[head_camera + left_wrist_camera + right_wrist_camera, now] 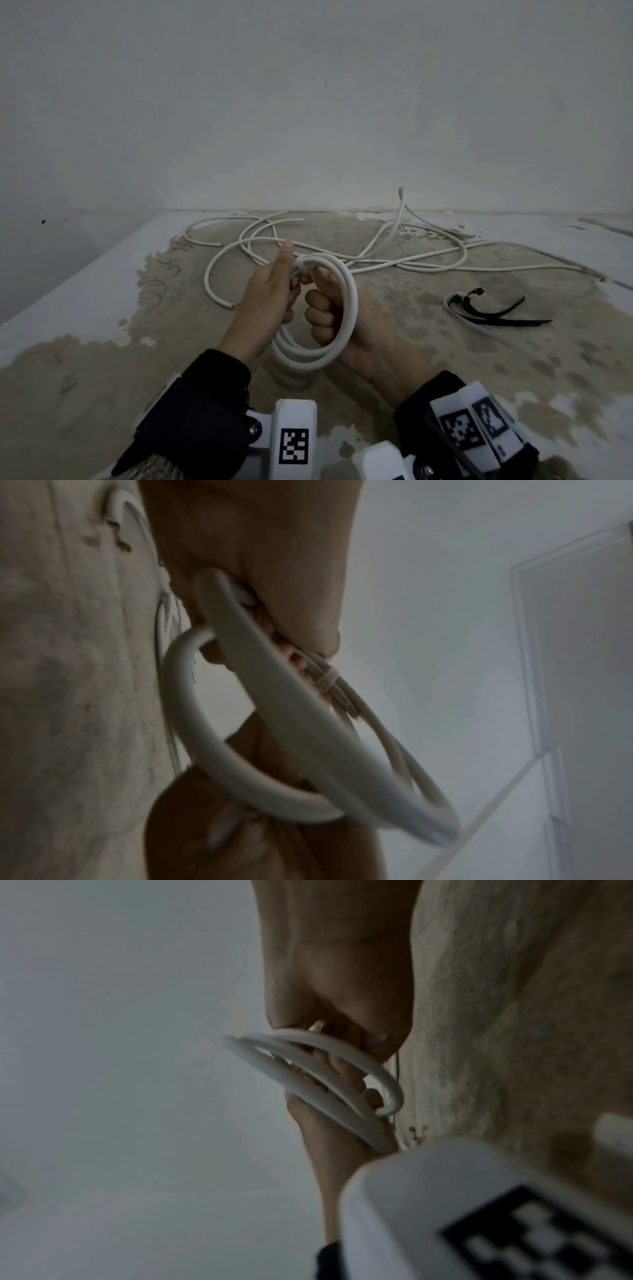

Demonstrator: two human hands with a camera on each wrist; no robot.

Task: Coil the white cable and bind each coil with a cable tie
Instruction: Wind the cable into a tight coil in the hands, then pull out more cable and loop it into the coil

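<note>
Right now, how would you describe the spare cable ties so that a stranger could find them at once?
Start at the worn table and look right of the two hands, which hold the white coil. There, apart from the loose white cable further back, lie the spare cable ties. They are thin flat strips, mostly black, the only dark things on the table.

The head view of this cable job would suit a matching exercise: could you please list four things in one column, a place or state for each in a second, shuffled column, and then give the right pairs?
Things:
1. coiled white cable
2. loose white cables
3. black cable ties
4. white tie

Places or states:
A. lying on the surface to the right of the hands
B. wrapped round the top of the coil
C. held up between both hands
D. sprawled on the surface beyond the hands

Pairs: 1-C, 2-D, 3-A, 4-B
</note>
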